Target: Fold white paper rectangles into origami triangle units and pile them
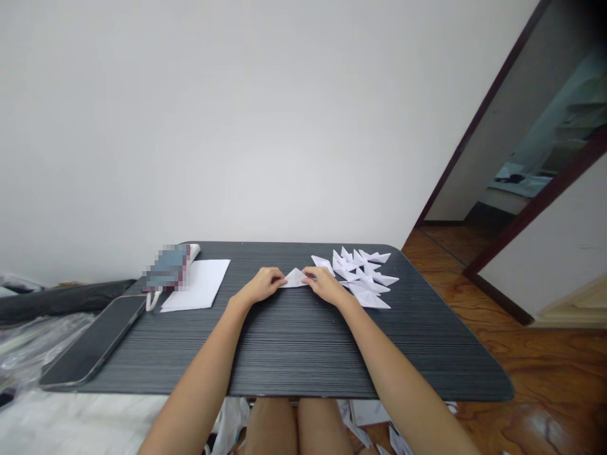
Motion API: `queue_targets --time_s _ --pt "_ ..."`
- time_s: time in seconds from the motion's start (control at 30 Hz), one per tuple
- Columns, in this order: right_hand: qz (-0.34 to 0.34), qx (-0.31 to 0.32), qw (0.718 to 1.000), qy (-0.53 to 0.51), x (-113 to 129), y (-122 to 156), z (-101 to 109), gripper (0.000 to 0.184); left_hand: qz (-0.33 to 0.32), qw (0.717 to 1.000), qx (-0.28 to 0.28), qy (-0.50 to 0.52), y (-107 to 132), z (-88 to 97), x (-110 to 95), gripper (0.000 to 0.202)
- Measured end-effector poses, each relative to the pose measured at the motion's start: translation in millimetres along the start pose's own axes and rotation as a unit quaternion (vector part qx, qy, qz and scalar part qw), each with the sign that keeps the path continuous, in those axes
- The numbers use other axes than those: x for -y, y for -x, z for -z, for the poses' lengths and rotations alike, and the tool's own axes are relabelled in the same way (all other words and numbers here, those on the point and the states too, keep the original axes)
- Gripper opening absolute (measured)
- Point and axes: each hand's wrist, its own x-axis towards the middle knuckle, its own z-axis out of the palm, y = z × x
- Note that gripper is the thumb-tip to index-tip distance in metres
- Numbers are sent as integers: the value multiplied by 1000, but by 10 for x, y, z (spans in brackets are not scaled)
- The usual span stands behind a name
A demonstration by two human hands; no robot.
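Note:
A small folded piece of white paper (294, 278) lies on the dark striped table (294, 354), at its middle toward the far edge. My left hand (262, 285) pinches the paper's left corner with curled fingers. My right hand (324, 284) presses and pinches its right corner. Both forearms reach across the table from the near edge. Just right of my right hand lies a pile of several folded white paper boats (363, 275).
A flat stack of white paper sheets (196, 285) lies left of my hands, with a blurred box (168, 268) beside it. A dark phone (95, 341) with a white cable rests on the table's left corner. Wooden floor and a doorway are to the right. A plain wall stands behind.

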Motion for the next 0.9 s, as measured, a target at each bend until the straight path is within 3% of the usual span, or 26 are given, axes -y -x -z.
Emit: queue_targets --time_s 0.1,0.23,0.47,0.57,0.7,0.9 --pt "-26 -2 1000 -5 -22 -19 -17 16 49 999 -7 1 -14 -52 19 18" --pt "-34 18 999 5 -22 -38 -40 22 68 998 -13 1 -22 -91 31 14" --pt "-52 1 994 97 -25 -7 -65 26 92 990 -20 -101 -13 -106 3 17" --pt "-25 -12 988 155 65 19 -77 24 52 992 -20 -116 -14 -125 -65 21" --pt "-21 18 978 209 168 36 -121 25 -1 998 -4 -69 -21 -165 -101 28" --pt "-87 5 970 226 149 51 -141 27 89 981 -16 -173 7 -148 -62 31"
